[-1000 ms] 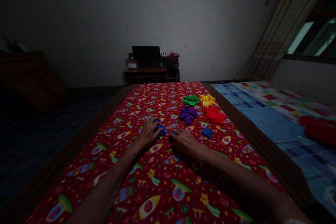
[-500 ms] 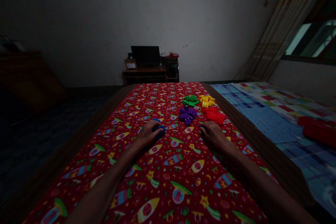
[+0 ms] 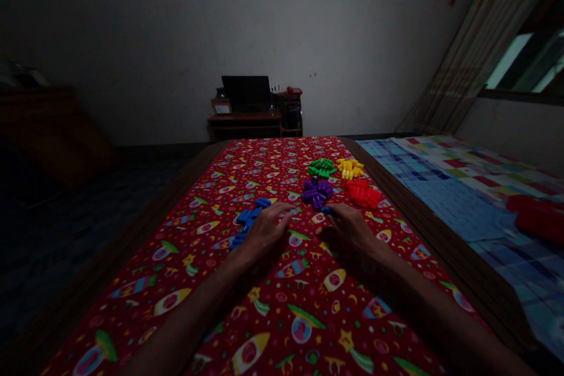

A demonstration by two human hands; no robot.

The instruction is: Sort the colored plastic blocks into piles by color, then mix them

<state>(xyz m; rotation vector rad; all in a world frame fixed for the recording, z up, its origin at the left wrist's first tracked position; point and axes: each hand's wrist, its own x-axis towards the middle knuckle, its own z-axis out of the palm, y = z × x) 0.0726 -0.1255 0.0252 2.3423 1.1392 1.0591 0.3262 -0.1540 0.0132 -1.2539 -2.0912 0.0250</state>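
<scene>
The right hand [image 3: 352,226] pinches a small blue plastic piece [image 3: 326,210] at its fingertips. The left hand [image 3: 267,228] is loosely released, thumb apart from fingers, with nothing visible between them. Just beside it at 9 o'clock, a scattered group of blue plastic tube-like pieces [image 3: 249,217] lies on the brown-edged counter [image 3: 449,247], spread with a red cloth printed with rockets and stars [image 3: 304,282].

From the right hand, a heap of glossy purple plastic pieces [image 3: 316,192] sits near at 10 o'clock, and a heap of bright red plastic pieces [image 3: 363,194] near at 1 o'clock. At 12 o'clock from the purple heap is a heap of green plastic pieces [image 3: 322,168]; just beside the green at 3 o'clock is a heap of yellow plastic pieces [image 3: 350,168].

Beyond the counter's far end, at 12 o'clock, a black flat monitor [image 3: 245,93] stands on a brown wooden desk [image 3: 244,119].
</scene>
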